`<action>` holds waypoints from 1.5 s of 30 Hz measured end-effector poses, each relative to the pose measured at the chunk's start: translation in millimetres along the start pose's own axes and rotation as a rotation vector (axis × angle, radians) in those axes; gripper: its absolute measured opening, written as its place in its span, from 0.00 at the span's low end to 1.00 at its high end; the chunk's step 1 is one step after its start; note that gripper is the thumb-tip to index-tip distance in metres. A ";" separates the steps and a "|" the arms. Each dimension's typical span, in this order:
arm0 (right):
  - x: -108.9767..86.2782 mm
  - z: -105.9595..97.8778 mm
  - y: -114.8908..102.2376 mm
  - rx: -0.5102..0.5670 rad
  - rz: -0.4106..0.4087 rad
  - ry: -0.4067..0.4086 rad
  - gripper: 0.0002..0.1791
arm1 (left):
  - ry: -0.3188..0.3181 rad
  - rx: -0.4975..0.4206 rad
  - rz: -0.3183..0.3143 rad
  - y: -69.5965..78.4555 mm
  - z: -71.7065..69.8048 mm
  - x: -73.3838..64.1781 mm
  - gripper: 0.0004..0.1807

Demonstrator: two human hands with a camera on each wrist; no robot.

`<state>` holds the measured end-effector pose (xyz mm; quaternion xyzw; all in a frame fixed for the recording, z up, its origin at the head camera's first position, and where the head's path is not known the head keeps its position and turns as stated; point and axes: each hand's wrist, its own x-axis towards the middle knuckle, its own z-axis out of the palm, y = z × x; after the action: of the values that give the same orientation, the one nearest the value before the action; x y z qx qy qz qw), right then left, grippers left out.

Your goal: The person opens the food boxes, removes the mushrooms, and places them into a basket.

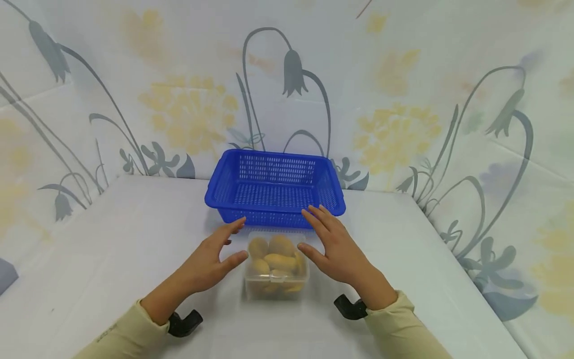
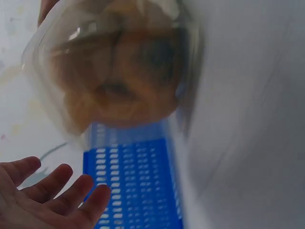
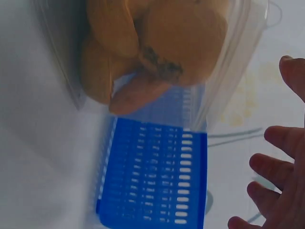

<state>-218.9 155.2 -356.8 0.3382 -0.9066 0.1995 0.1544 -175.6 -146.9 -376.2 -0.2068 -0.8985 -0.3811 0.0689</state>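
A clear plastic box with a latched lid stands on the white table, packed with several rounded yellow-brown lumps that look like potatoes. My left hand hovers at the box's left side, fingers fairly straight and thumb pointing at it. On the other side, my right hand is held with fingers spread, its thumb near the lid's right edge. Neither hand holds anything. In both wrist views the fingers are apart from the box. Just behind it sits a blue perforated basket with nothing visible inside.
The white table meets a floral-patterned sheet at the back and right. A grey object pokes in at the left edge. A black curved piece is worn at the left wrist and another at the right.
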 end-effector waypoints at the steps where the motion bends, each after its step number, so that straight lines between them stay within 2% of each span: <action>1: 0.2 1.3 -3.0 0.005 -0.018 -0.002 0.38 | -0.015 -0.032 0.001 0.5 3.0 1.1 0.39; 5: -0.1 8.5 -12.8 0.006 -0.096 -0.011 0.38 | -0.048 -0.141 0.006 2.4 11.5 3.0 0.44; 9: -1.8 14.2 -19.6 -0.003 -0.154 -0.005 0.37 | -0.066 -0.202 -0.006 3.6 17.4 4.3 0.50; 17: -4.5 20.0 -28.7 -0.014 -0.207 -0.001 0.39 | -0.110 -0.228 -0.018 -1.0 25.5 6.0 0.59; 27: -5.0 28.2 -31.7 -0.021 -0.236 -0.042 0.42 | -0.165 -0.275 -0.053 -3.8 27.0 4.3 0.70; 35: -5.3 30.5 -34.9 -0.056 -0.275 -0.044 0.42 | -0.212 -0.308 -0.125 -6.8 29.9 4.7 0.73; 45: -5.8 32.9 -36.6 -0.103 -0.299 -0.053 0.41 | -0.249 -0.368 -0.163 -7.7 34.7 4.8 0.72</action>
<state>-194.7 117.8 -378.5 0.4660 -0.8591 0.1185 0.1753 -181.9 -125.4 -404.1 -0.1881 -0.8292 -0.5142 -0.1123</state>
